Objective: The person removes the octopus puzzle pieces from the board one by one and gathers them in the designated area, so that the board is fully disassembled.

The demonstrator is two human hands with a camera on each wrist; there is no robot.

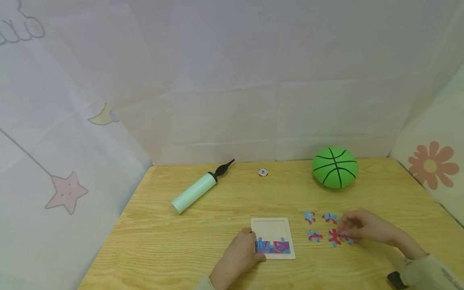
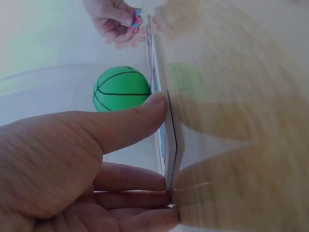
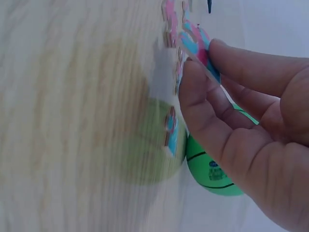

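Note:
A square wooden puzzle tray [image 1: 270,229] lies on the table, its near part filled by a strip of blue, purple and pink pieces [image 1: 273,247]. My left hand [image 1: 241,250] holds the tray by its left side, thumb [image 2: 137,118] at the near edge and fingers [image 2: 130,178] along the side. To the right, my right hand [image 1: 366,227] pinches a blue and pink puzzle piece [image 3: 200,50] between thumb and finger, tilted above the table. Several loose pieces [image 1: 314,236] of the same colours lie between the tray and this hand.
Behind the right hand sits a green ball [image 1: 335,167] with black lines. A pale green hand pump [image 1: 194,192] with a black nozzle lies at the back left. Near the back edge is a round white chip [image 1: 262,172]. A small black object [image 1: 396,280] shows by the right sleeve.

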